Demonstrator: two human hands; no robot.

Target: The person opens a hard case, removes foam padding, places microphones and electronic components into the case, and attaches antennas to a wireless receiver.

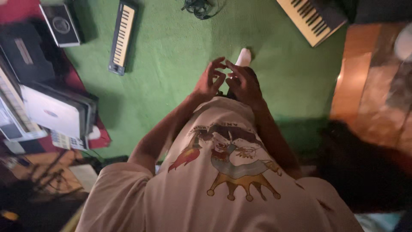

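I look down my own front, over a pale T-shirt (223,172) with a colourful print. Both hands are raised in front of my waist, above a green carpet (171,56). My left hand (209,80) has its fingers bent and spread, their tips meeting those of my right hand (243,82). I see nothing held in the left hand. A small dark shape (228,93) shows under the right hand, and I cannot tell whether the hand holds it. My foot in a white sock (244,56) shows just beyond the fingers.
A small keyboard (122,36) lies on the carpet at the upper left, a larger one (311,19) at the upper right. Stacked flat devices and a speaker (60,23) stand along the left. Cables (199,8) lie at the top. Wooden floor (356,77) begins on the right.
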